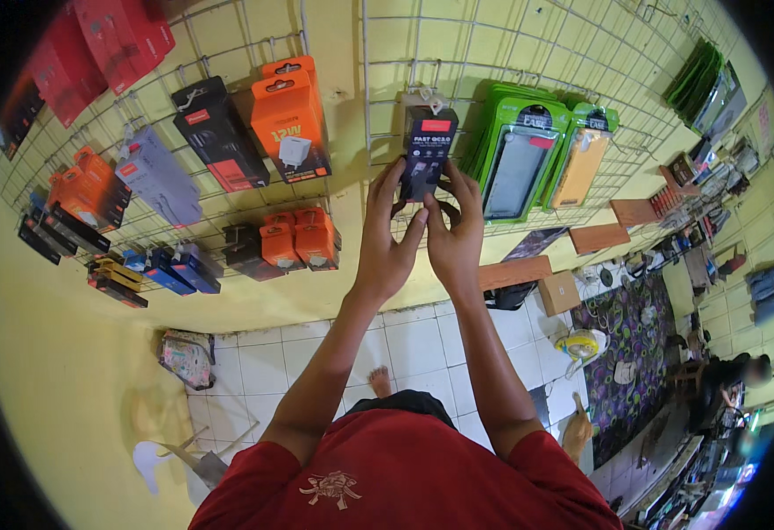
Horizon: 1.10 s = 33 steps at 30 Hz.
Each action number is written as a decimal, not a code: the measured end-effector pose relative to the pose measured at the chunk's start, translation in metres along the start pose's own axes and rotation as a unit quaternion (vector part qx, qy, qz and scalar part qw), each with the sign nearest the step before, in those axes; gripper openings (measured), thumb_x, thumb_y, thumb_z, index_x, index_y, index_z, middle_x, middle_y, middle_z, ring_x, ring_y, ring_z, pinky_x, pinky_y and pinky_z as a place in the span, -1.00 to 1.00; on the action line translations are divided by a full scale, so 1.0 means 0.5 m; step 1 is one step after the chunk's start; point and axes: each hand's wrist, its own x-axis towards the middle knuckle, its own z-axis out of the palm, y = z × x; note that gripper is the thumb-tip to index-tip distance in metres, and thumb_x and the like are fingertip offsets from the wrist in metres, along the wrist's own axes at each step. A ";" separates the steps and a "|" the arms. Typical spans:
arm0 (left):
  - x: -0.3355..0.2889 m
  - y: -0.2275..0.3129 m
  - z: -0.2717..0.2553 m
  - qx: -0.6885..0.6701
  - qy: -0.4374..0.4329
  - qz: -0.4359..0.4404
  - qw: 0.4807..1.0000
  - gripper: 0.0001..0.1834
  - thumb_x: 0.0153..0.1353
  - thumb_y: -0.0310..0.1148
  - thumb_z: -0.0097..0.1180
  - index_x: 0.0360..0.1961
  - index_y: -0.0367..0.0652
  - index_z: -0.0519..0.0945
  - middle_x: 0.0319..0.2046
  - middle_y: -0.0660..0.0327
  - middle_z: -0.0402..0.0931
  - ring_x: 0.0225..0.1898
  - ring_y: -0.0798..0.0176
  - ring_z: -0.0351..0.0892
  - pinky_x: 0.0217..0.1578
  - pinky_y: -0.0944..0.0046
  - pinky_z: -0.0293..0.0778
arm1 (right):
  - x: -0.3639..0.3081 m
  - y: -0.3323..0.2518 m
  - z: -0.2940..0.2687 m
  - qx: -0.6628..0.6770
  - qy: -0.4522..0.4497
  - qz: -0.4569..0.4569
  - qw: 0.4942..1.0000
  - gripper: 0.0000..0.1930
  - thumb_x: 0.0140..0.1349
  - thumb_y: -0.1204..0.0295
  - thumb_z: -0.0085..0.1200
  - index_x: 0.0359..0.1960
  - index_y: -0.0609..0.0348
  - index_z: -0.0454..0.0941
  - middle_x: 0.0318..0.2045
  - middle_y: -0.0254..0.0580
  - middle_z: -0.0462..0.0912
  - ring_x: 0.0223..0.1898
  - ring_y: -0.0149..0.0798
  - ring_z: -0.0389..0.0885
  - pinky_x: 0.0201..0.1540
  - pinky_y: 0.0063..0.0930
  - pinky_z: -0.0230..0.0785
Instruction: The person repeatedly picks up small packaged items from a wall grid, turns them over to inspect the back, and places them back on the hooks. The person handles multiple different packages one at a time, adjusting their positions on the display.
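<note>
A small dark box with a red patch and a picture of a charging accessory is at a hook on the wire grid in front of me. My left hand grips its left side low down. On the lower right side my right hand holds it too, fingers curled round the edge. The thumbs come near each other just under the box. Close by on the right hang green phone case packs. Orange charger boxes and a black box hang to the left.
More boxes hang farther left, among them a grey pack and small orange boxes. Wooden shelves jut out at the right. On the tiled floor are a cardboard box, a yellow fan and a cat. A person sits far right.
</note>
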 end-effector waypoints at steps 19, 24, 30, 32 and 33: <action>-0.318 0.218 -0.091 0.101 0.114 -0.029 0.988 -0.26 0.17 -0.65 0.15 0.40 -0.21 0.28 0.28 -0.05 0.25 0.31 -0.03 0.32 0.28 0.07 0.35 | -0.288 -0.165 -0.050 0.090 -0.140 -0.013 0.986 -0.47 0.22 0.67 0.11 0.27 0.27 0.43 0.12 0.01 0.42 0.19 -0.08 0.43 0.19 -0.24 0.42; -0.388 0.244 -0.195 0.146 0.164 -0.043 0.975 -0.28 0.20 -0.67 0.10 0.41 -0.20 0.26 0.31 0.02 0.19 0.30 0.07 0.34 0.23 0.09 0.44 | -0.356 -0.202 0.037 0.096 -0.212 -0.028 0.972 -0.46 0.23 0.69 0.10 0.29 0.25 0.41 0.17 0.07 0.39 0.23 -0.02 0.42 0.19 -0.25 0.47; -0.361 0.239 -0.322 0.134 0.163 0.001 0.978 -0.28 0.19 -0.66 0.14 0.40 -0.24 0.26 0.30 -0.04 0.22 0.30 0.00 0.33 0.22 0.10 0.44 | -0.359 -0.246 0.159 0.111 -0.199 -0.061 0.972 -0.44 0.21 0.73 0.08 0.30 0.27 0.39 0.20 0.08 0.38 0.24 -0.01 0.43 0.17 -0.25 0.49; -0.323 0.229 -0.365 0.123 0.142 0.023 0.982 -0.28 0.21 -0.64 0.13 0.41 -0.24 0.25 0.30 -0.04 0.22 0.29 0.00 0.33 0.22 0.10 0.41 | -0.336 -0.259 0.200 0.095 -0.177 -0.070 0.977 -0.44 0.22 0.72 0.08 0.30 0.27 0.39 0.20 0.08 0.38 0.23 -0.01 0.45 0.18 -0.27 0.49; -0.301 0.226 -0.384 0.116 0.127 0.037 0.984 -0.28 0.22 -0.63 0.13 0.42 -0.24 0.25 0.30 -0.04 0.23 0.29 0.00 0.33 0.22 0.11 0.40 | -0.325 -0.263 0.217 0.086 -0.164 -0.074 0.980 -0.44 0.22 0.72 0.08 0.31 0.27 0.39 0.20 0.08 0.38 0.22 -0.02 0.46 0.18 -0.28 0.49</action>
